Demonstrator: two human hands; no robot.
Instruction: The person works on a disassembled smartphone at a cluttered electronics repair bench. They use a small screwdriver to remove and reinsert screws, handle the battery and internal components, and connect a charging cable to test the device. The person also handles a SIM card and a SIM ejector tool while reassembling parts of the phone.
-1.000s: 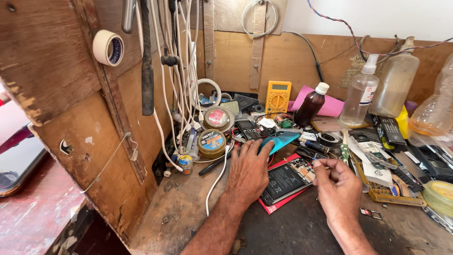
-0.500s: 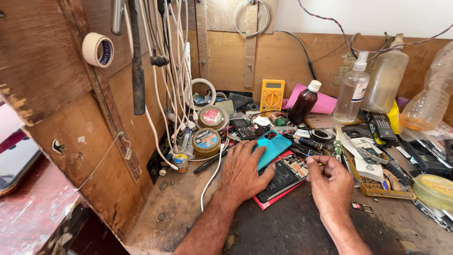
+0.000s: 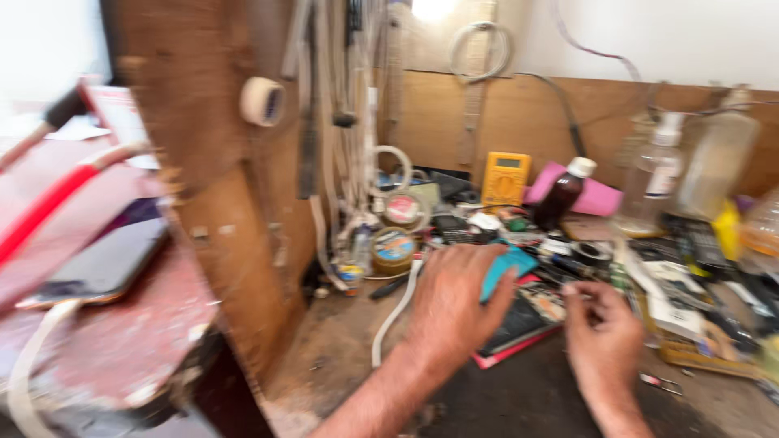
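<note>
We're pressing our left hand [image 3: 454, 304] flat, fingers spread, on the opened phone [image 3: 519, 320] with the red edge, a teal piece [image 3: 505, 270] poking out at one o'clock from the fingertips. Our right hand [image 3: 604, 345] is pinching something tiny at three o'clock from the phone, too blurred to name. We're judging the work mid-way: the device is lying open, nothing closed up, yellow multimeter [image 3: 505, 178] sitting at twelve o'clock.

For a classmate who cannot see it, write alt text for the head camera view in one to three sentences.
Blurred view down onto a cluttered workbench: the left hand rests on an opened flat device with a red edge, while the right hand pinches something too small to identify. Behind sit a yellow multimeter, a dark bottle and hanging white cables.
</note>
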